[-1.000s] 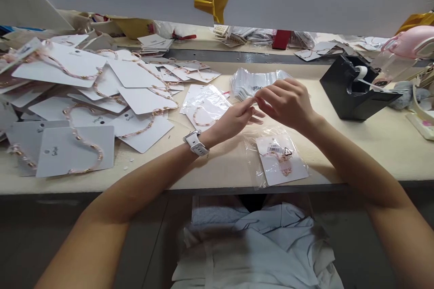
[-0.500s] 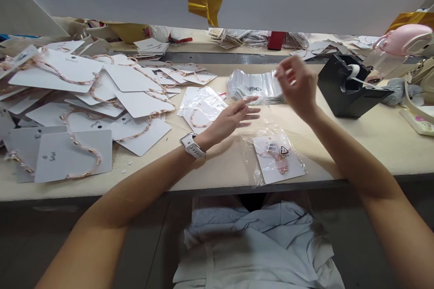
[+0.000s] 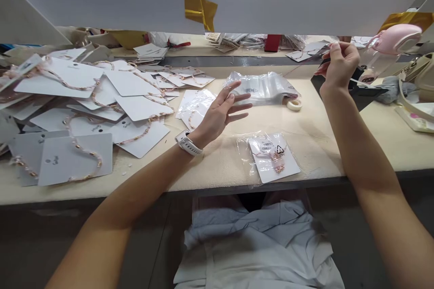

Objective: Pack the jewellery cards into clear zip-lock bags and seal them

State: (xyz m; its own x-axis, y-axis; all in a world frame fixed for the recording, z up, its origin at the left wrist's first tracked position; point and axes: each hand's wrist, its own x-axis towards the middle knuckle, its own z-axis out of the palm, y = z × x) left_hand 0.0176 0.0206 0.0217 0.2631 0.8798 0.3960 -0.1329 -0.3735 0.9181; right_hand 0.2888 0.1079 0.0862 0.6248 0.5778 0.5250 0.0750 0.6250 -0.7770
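My left hand (image 3: 220,115) hangs open above the pale table (image 3: 315,153), fingers spread, just left of a stack of clear plastic bags (image 3: 259,88). My right hand (image 3: 339,65) is raised at the top of a black tape dispenser (image 3: 368,92), its fingertips pinched together. Nothing shows clearly between them. Below both hands lies a clear bag (image 3: 273,158) holding a white card with a barcode sticker and a pink-and-gold bead bracelet. A small roll of tape (image 3: 294,104) sits at the stack's right end.
Left of my hands lies a loose pile of white cards (image 3: 74,158) with pink-and-gold bead strands, some under clear plastic. A back shelf holds bags and a red box (image 3: 273,43). A pink object (image 3: 395,38) stands at the right, behind the dispenser.
My right hand has risen and moved right to the dispenser, uncovering the tape roll. My left hand has drawn back slightly toward the pile, with its fingers spread wider.
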